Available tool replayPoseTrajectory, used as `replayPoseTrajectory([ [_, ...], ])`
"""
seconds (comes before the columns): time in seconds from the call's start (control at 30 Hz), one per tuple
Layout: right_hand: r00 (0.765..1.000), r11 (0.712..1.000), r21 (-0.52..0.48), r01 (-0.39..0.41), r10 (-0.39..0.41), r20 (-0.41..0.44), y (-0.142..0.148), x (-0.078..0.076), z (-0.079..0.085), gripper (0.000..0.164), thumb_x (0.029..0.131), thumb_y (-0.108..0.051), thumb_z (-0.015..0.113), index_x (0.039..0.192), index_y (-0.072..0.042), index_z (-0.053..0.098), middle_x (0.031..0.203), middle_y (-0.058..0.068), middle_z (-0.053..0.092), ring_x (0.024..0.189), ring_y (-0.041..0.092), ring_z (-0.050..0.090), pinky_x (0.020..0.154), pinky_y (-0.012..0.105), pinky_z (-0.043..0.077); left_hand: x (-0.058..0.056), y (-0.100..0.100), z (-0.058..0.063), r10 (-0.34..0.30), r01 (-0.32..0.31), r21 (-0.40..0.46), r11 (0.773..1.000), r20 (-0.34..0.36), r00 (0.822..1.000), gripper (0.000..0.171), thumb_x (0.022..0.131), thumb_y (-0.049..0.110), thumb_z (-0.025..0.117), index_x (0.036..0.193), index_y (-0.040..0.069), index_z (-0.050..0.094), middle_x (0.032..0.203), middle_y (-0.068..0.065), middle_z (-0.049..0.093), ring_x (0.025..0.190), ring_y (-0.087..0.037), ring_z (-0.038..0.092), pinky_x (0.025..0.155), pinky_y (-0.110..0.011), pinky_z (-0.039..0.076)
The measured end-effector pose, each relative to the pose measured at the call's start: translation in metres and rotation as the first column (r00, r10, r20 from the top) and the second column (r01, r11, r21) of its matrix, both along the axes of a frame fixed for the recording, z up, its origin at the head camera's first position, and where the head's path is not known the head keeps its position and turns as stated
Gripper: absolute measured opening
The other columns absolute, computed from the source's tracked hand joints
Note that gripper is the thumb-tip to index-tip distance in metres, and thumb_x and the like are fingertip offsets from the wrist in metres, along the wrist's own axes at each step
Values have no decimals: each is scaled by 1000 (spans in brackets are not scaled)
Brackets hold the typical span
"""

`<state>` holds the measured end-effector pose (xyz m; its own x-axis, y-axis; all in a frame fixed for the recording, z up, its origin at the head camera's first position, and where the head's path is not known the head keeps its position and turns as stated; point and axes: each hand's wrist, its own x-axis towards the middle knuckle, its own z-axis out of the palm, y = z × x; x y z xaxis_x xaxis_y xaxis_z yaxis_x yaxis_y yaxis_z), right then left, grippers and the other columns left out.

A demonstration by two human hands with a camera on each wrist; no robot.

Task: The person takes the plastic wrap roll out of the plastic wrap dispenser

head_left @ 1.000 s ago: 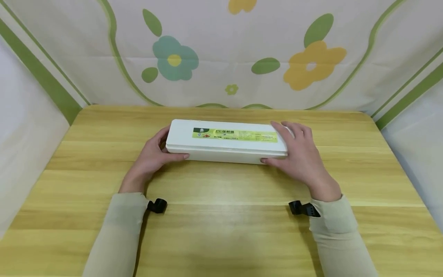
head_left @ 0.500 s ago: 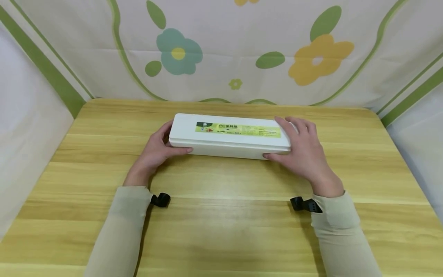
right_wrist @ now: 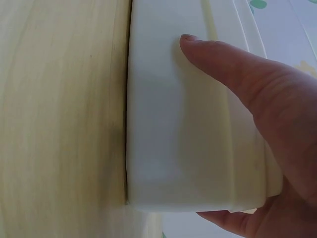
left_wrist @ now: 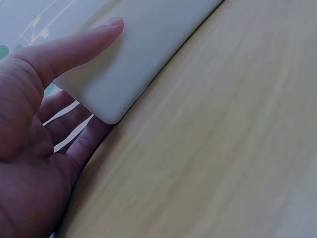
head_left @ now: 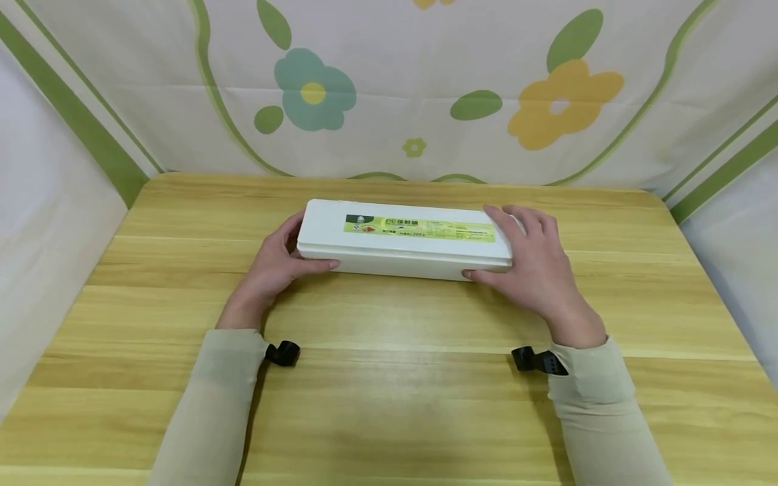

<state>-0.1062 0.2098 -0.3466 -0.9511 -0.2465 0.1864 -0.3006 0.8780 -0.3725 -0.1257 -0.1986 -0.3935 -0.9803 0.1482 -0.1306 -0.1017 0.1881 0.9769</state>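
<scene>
A long white cling film box (head_left: 401, 264) sits on the wooden table, its lid down. A green and yellow label (head_left: 419, 228) runs along the top. My left hand (head_left: 276, 260) grips the left end, thumb on the front wall and fingers behind that end, partly hidden. At the other end my right hand (head_left: 535, 270) holds the box, with its thumb on the front and fingers over the top and end. In the left wrist view the thumb (left_wrist: 84, 47) lies along the smooth wall. The right wrist view shows the other thumb (right_wrist: 223, 57) pressing that wall.
The wooden table (head_left: 389, 405) extends around the box on all sides. Behind it hangs a white curtain (head_left: 389, 81) with flower prints. A black wrist camera (head_left: 284, 352) is strapped at the left cuff, and another black wrist camera (head_left: 529, 360) at the right.
The head view has shifted slightly, so the table, box and hands appear a little higher and farther right. Both hands keep the same hold on the cling film box.
</scene>
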Motion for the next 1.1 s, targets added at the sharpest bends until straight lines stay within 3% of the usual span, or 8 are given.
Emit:
replayPoseTrajectory([
  [0.13,1000,1000,2,0,0,-1,0,-1,0,103,77,-41,98,163,-22,45,162,20,45,147,48,33,114,67,37,0,1,0,12,-12,3,1000,-2,1000,109,80,7,96,168,28,37,163,0,47,145,-20,47,129,-44,37],
  [1.1,1000,1000,-23,-1,1,-15,0,1,-3,103,75,-40,99,162,-23,46,162,19,45,145,48,34,105,69,41,2,1,0,6,-6,29,1000,-6,1000,108,80,5,96,168,27,38,166,-2,45,149,-22,45,129,-45,37],
])
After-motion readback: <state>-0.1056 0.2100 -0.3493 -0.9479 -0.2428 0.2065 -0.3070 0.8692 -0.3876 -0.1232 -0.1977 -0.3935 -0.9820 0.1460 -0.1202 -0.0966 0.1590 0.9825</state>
